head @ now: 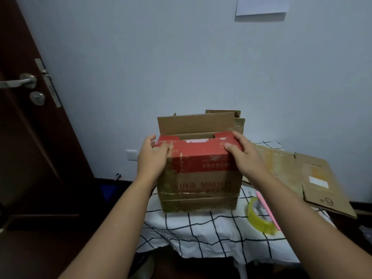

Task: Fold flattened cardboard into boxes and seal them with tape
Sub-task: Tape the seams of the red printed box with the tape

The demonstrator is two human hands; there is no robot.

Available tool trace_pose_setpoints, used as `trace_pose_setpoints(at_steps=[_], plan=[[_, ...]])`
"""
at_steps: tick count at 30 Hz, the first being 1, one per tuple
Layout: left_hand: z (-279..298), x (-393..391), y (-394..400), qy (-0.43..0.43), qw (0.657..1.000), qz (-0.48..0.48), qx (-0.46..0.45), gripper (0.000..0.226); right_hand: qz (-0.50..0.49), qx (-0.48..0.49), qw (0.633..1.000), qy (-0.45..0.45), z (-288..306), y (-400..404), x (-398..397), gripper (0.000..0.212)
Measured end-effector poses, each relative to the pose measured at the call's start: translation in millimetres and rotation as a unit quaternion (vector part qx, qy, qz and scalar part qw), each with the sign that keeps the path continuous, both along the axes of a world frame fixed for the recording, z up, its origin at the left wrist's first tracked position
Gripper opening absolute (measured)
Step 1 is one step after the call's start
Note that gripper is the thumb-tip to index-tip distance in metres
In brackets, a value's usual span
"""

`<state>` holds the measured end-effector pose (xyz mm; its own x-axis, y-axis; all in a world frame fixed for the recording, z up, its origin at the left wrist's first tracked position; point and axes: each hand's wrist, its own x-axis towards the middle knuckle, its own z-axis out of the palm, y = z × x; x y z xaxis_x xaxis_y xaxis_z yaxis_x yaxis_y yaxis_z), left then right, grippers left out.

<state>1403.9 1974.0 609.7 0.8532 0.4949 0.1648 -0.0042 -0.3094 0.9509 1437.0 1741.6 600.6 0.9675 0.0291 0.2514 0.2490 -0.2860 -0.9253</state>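
Cardboard box [198, 178] upright at the middle of the small table [201, 228], on a white cloth with a black grid, red band across the upper front, brown below with blurred red lettering that cannot be read. Glossy strips of old tape across the lower front. Near flap [193, 147] folded inward over the opening, far flap [196, 123] standing straight up behind it, a second flap edge peeking out at the back right.

Left hand [154, 158] gripping the box's top left corner: thumb over the red flap, fingers curled round the side, tips hidden behind the cardboard. Right hand [244, 156] on the top right corner: thumb pressed on the red front, fingers curled over the flap edge. Interior of the box mostly hidden; only a dark slot visible between the flaps.

Roll of yellowish tape [259, 217] lying near the table's right edge, a pink pen-like tool [267, 210] resting across it, its tip too blurred to identify. Flattened cardboard [314, 178] spread over the right rear corner and hanging past the edge, a white label and a printed "6" on it.

Dark wooden door [30, 117] with metal handle at left, partly cut off. White sheet [261, 6] on the wall, top cropped by the frame. Wall socket [131, 155] low behind the left wrist.
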Motion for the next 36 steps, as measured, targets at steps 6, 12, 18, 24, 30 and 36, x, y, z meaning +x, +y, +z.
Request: trace_pose_setpoints(at_steps=[6,12,18,24,30,36], plan=[[-34,4,1,0.063,0.997,-0.017,0.049,0.061,-0.001,-0.022,0.999,0.037,-42,-5,-4,0.054],[-15,15,9,0.049,0.943,-0.046,0.325,0.091,-0.004,0.006,0.999,0.039,-52,-3,-3,0.059],[2,31,7,0.076,0.875,-0.109,0.466,0.09,-0.008,0.042,0.998,0.043,-54,-1,-1,0.077],[-26,13,3,0.037,0.886,-0.079,0.455,0.041,-0.003,-0.006,1.0,-0.011,-57,-3,-4,0.071],[-33,2,4,0.085,0.855,-0.112,0.499,0.062,-0.005,-0.27,0.96,-0.081,-57,-5,-5,0.053],[-33,-3,-12,0.133,0.795,-0.135,0.576,0.102,-0.011,-0.358,0.93,-0.08,-47,-9,-4,0.053]])
